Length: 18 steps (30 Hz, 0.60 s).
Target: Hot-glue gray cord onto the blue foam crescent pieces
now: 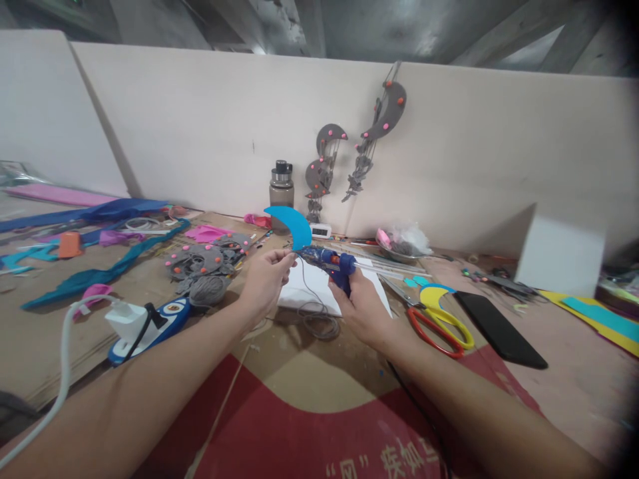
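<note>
My left hand [267, 276] pinches the lower end of a blue crescent [293, 225], which stands up above the fingers. My right hand [363, 303] is wrapped round the handle of a blue glue gun [341, 264], its nozzle pointing left and touching or nearly touching the crescent by my left fingertips. A clear glue stick sticks out of the gun's back. Grey cord [319, 322] hangs from near my left fingertips and lies coiled below, partly over a white sheet [299, 293].
Scissors [436, 326] and a black phone [499, 327] lie right. Grey felt pieces [200, 259], a yarn ball [208, 291] and a power strip [150, 329] sit left. A bottle [281, 193] stands behind; grey crescent garlands [392, 116] hang on the white board.
</note>
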### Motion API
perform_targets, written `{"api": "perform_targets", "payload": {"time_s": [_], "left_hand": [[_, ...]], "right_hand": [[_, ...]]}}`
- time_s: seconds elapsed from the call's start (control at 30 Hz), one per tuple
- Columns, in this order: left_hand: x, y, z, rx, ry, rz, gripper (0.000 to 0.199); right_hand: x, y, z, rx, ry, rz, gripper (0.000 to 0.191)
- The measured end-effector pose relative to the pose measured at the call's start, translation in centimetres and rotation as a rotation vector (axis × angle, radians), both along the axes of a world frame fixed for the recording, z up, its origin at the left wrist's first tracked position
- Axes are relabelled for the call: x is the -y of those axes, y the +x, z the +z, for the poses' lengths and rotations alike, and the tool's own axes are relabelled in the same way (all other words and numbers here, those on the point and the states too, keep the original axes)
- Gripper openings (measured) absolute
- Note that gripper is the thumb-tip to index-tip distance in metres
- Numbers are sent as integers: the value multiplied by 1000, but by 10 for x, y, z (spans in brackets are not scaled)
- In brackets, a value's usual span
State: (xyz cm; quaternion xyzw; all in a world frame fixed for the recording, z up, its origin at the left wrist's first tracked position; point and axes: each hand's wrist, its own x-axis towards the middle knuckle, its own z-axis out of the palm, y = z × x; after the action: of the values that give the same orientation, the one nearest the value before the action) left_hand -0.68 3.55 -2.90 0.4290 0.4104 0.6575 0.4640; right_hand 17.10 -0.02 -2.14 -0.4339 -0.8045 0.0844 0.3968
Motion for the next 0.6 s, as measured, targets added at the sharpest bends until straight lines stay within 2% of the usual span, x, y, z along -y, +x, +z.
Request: {"api": "perform_targets", "payload": {"time_s": [0.23,0.6], "left_hand": [[0,-2,1,18,12,-8,22],[-2,-5,1,60,56,-34,19]], "right_hand": [[-1,1,-2,-1,-17,-15,34],[-1,1,-3,35,-54,-73,26]]}}
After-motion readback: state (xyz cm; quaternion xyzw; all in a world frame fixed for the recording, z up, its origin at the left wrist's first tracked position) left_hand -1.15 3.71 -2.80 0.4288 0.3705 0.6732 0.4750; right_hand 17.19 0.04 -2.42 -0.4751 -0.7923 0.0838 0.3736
